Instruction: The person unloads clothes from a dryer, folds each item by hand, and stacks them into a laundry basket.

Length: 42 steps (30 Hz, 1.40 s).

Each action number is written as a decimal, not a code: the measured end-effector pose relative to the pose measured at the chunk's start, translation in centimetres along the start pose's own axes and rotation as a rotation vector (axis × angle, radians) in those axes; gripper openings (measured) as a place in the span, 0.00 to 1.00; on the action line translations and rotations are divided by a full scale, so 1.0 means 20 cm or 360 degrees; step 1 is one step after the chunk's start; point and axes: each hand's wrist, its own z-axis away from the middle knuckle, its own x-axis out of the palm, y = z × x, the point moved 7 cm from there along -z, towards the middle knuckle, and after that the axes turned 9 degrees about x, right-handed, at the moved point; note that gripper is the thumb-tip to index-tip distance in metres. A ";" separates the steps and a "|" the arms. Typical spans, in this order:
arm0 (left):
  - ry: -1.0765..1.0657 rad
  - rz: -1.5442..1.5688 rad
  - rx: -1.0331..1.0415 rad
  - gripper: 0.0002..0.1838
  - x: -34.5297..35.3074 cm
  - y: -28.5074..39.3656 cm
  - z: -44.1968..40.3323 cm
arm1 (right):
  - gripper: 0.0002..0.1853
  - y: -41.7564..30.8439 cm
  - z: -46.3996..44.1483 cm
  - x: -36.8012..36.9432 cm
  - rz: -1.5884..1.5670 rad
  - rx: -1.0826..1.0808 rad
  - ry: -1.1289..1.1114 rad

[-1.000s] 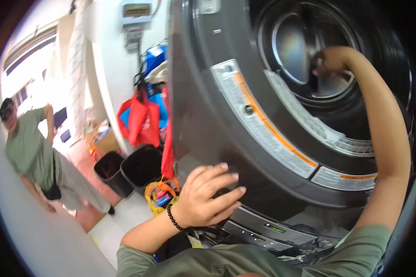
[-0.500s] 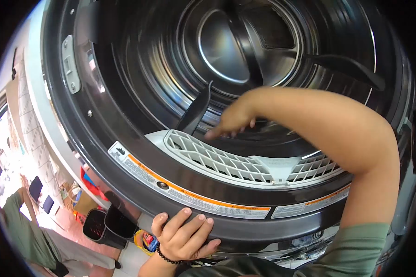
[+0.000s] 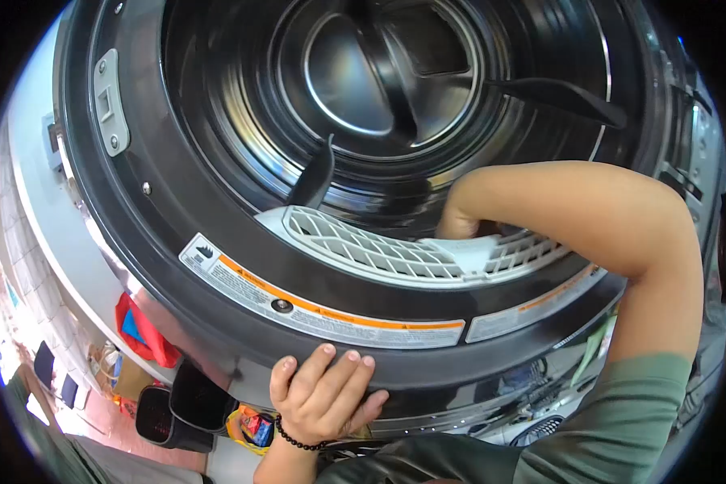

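I face the dark round opening of a tumble dryer. My left hand, with a black beaded bracelet at the wrist, lies on the lower front rim with its fingers stretched out. My right arm reaches across into the metal drum. The right hand points down just behind the white lint-filter grille, near its solid middle piece; its fingers are hidden there. Warning labels with orange stripes run along the rim below the grille.
Dark drum paddles stick up inside. Down on the left stand black bins, a yellow bag and a red item. Another person's grey trousers show at the lower left.
My right hand has moved right and down, from above the grille's left part to behind its middle piece. My left hand stays on the rim. The view has shifted slightly.
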 end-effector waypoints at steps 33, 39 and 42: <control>0.0019 -0.0001 -0.0077 0.19 0.00 0.00 0.02 | 0.24 -0.07 0.42 0.02 0.0946 0.0234 0.0202; 0.0118 0.0043 -0.0077 0.16 -0.01 -0.01 0.00 | 0.24 0.50 0.58 -0.19 0.1207 0.1414 0.0058; 0.0162 0.0060 -0.0068 0.16 -0.01 0.00 -0.01 | 0.20 0.46 0.58 -0.49 0.1346 0.0924 0.0957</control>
